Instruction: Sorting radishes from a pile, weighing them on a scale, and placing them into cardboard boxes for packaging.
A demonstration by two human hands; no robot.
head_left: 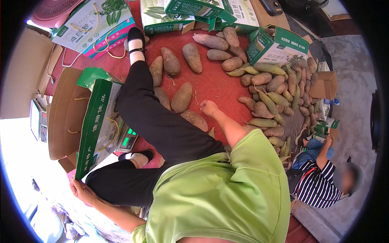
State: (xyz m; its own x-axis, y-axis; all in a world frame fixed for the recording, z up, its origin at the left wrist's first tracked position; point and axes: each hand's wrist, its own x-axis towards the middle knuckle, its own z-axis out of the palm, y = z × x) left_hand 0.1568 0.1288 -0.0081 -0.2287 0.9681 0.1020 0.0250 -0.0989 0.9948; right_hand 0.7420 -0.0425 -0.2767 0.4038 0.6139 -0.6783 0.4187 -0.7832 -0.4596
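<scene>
At the lower left, my left hand [83, 191] has its fingers closed on the near corner of an open green and white carton [103, 117]. The carton rests at a digital scale [129, 139] with a lit green display, which it partly hides. My right hand [208, 108] hovers over the red mat [227, 95] with its fingers curled and nothing visible in them. Nearest to it is a large soil-coated radish [181, 97], with another radish [194, 120] just below. More big radishes [192, 58] lie around my outstretched leg.
A heap of brown and green radishes [279, 87] spreads along the right, with a carton [279, 46] behind it. Flat cartons [198, 10] and a printed box [95, 28] line the back. At the far right, a person in a striped top [316, 182] reaches toward another carton.
</scene>
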